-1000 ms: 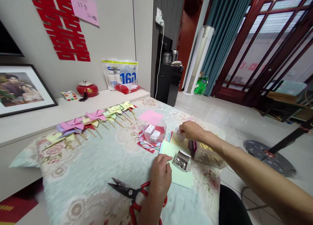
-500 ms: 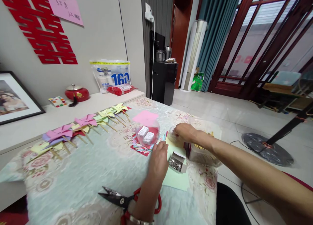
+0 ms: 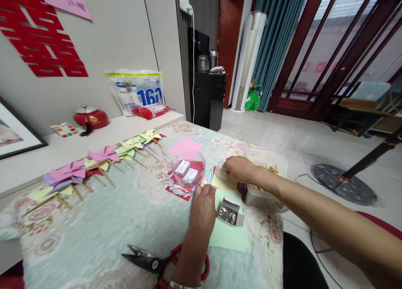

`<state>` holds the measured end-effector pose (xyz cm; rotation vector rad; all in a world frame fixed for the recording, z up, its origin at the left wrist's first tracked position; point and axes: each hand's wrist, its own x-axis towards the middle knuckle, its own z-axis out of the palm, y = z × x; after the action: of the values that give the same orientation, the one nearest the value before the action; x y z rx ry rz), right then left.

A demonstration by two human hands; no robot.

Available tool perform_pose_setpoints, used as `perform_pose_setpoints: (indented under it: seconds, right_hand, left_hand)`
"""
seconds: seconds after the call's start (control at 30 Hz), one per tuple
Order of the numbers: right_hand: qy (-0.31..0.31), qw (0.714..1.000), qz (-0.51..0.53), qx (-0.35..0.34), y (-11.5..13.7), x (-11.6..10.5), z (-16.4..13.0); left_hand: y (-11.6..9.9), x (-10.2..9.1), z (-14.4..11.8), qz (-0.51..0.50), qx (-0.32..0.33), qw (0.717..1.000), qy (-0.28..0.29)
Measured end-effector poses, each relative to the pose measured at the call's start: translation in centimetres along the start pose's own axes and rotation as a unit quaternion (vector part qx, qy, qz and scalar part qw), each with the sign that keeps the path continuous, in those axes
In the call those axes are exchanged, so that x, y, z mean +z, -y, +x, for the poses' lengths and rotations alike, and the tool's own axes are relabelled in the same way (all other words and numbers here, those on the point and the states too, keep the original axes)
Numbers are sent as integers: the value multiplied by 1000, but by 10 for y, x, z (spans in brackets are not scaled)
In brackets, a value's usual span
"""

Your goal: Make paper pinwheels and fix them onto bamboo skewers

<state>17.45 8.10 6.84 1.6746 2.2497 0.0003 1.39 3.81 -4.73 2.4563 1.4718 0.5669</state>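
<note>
The left hand (image 3: 203, 205) lies flat, fingers loosely extended, pressing the edge of the light green paper sheet (image 3: 228, 234) just beside the open box of pins (image 3: 229, 213); the right hand (image 3: 239, 168) curls its fingers on a small clear container (image 3: 220, 171) past the sheet, though a firm grip cannot be told. Holding the sheet steady while lifting the container straight up seems wise. Since a second ago the left hand has slid forward, away from the red-handled scissors (image 3: 163, 264)
</note>
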Motion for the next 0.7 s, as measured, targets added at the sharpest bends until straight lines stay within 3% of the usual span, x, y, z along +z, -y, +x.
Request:
perform_pose_setpoints:
  seconds: [0.3,0.7]
  right_hand:
    - [-9,1000,2,-1,-2,4,3]
    - [-14,1000,0,-7,-4,6,3]
  left_hand:
    - [2,8,-1,45,5,998,-47]
    - [0,8,-2,67,10,996,-54]
